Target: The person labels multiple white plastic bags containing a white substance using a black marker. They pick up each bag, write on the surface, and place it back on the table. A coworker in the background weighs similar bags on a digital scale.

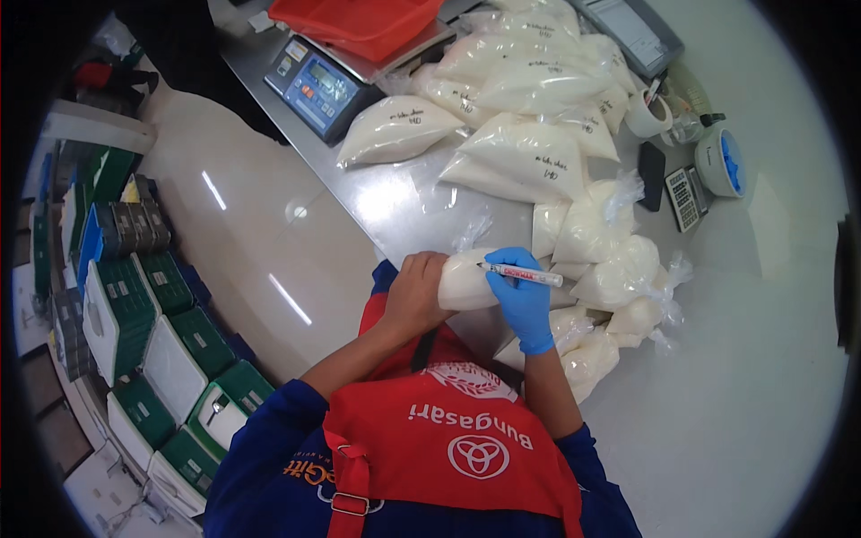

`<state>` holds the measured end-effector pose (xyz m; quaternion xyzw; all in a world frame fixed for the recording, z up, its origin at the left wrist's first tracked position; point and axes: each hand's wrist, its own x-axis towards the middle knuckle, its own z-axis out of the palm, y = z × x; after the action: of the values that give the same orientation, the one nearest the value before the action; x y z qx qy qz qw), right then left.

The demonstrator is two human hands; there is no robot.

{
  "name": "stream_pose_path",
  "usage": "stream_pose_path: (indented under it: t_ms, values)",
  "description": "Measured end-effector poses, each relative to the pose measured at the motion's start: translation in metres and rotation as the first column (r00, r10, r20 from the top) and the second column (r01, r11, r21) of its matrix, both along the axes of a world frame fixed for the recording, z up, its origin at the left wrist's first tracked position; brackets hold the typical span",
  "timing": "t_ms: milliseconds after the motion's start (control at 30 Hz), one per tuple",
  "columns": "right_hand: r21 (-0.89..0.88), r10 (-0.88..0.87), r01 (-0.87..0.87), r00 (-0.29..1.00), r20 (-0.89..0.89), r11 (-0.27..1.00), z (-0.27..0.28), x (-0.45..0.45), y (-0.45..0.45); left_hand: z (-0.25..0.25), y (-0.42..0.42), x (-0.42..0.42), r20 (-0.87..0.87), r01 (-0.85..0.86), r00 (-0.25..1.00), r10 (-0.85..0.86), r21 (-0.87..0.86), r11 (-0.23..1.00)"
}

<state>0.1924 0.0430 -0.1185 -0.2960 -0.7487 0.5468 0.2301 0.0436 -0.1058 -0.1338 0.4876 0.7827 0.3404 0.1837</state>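
Note:
My left hand (418,288), bare, grips the left side of a small clear plastic bag of white powder (464,286) near the steel table's front edge. A blue glove covers my right hand (522,292), which holds a white marker pen (528,274). The pen's dark tip is at the upper right of the bag; whether it touches cannot be told. Behind them a larger filled bag (518,158) lies flat with black handwriting on it. Several knotted bags of white powder (615,272) crowd the table to the right of my gloved hand.
A digital scale (323,87) bearing a red plastic tray (356,23) stands at the back left, beside a heap of filled bags (531,74). Tape rolls (649,116), a dark phone (651,176), a calculator (684,200) and a white tub (720,161) are at the right. A person's dark-clothed leg (202,67) shows beyond the table.

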Motion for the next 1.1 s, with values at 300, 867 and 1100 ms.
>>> stream_pose_path:
  t_ms: [300, 867, 1100]
  values:
    - [0.062, 0.161, -0.169, 0.979, 0.126, 0.984, 0.014, -0.009, 0.007, -0.008, 0.001, -0.005, 0.041, 0.033, 0.999, -0.032, -0.027, 0.999]
    - [0.028, 0.128, -0.129, 0.99, 0.055, 0.991, 0.004, -0.005, 0.011, -0.01, -0.001, -0.002, 0.044, 0.005, 0.999, -0.004, -0.012, 1.0]
    - [0.035, 0.147, -0.152, 0.98, 0.132, 0.988, 0.004, -0.003, 0.015, -0.003, 0.0, -0.002, 0.029, 0.012, 0.999, -0.012, -0.017, 1.0]
